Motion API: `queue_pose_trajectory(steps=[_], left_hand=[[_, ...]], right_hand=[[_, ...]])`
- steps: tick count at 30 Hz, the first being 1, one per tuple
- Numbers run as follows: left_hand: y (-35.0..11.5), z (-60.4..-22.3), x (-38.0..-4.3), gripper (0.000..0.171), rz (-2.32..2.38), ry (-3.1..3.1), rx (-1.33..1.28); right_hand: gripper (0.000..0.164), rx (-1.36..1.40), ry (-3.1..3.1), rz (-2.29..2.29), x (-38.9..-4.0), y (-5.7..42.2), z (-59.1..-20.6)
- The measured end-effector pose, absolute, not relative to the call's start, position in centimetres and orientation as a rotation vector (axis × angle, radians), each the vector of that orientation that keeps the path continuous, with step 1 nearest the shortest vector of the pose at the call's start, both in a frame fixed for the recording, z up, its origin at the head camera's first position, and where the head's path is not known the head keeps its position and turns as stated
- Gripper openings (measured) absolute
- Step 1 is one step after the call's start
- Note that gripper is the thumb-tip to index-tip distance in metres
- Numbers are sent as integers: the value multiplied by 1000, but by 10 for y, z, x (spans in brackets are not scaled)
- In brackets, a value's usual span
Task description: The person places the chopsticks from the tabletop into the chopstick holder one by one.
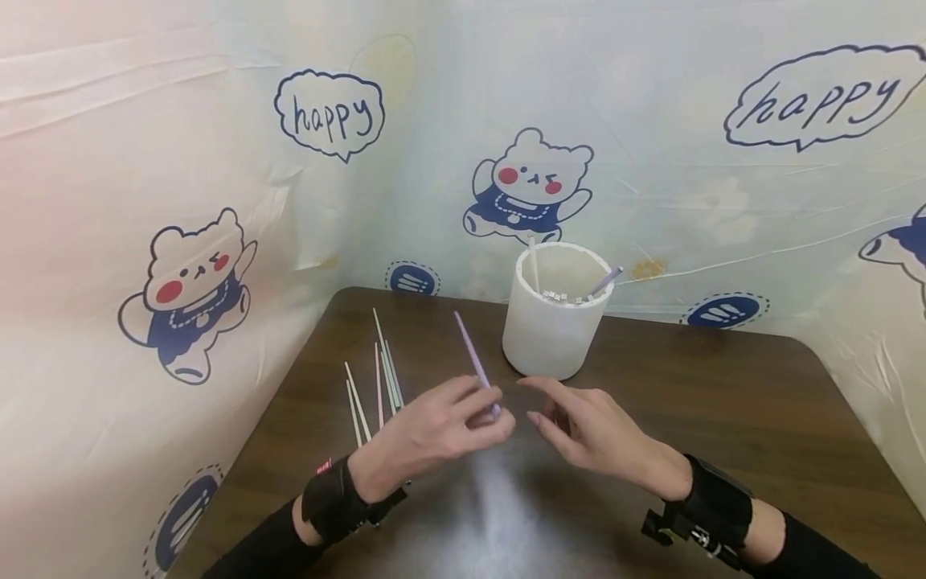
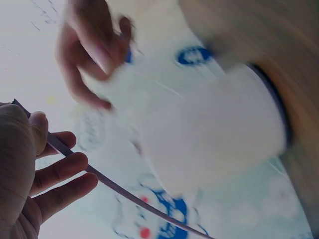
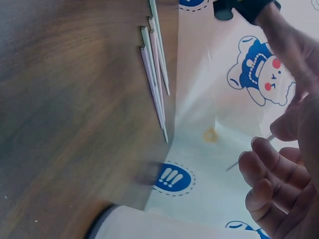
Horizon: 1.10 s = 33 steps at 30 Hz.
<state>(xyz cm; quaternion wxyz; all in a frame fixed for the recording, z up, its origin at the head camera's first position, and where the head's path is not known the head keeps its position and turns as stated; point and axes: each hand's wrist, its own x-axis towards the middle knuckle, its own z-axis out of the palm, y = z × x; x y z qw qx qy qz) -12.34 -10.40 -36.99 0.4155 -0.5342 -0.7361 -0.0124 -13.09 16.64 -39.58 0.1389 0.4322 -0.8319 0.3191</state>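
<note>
At centre frame, your left hand pinches a purple chopstick, seemingly mid-handover; your right hand, empty, thumb and forefinger apart, likely needs to grasp it.

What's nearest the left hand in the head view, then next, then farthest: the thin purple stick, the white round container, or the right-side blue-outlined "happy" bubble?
1. Thin purple stick: held in the left hand.
2. White round container: on the dark brown table, ahead and right.
3. Blue-outlined "happy" bubble: upper right, on the pale cloth.
</note>
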Motion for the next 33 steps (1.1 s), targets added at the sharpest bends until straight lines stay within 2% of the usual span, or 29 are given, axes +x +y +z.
queue_pose_trajectory(steps=[5,10,17,22,33], left_hand=[[-88,-364,-99,11,-115,-1716,-1487],[-78,-359,-85,8,-92,-1513,-1580],[-76,-362,-67,8,-242,-1505,-1702],[-75,-365,-63,11,-270,-1527,-1715],[-72,-360,-69,12,-253,-1469,-1672]], right_hand=[[56,1243,-2353,910,-132,166,-395],[38,1274,-2313,866,-132,166,-397],[28,1415,-2144,789,-133,165,-401],[22,1489,-2099,825,-133,165,-403],[22,1469,-2135,790,-134,168,-404]])
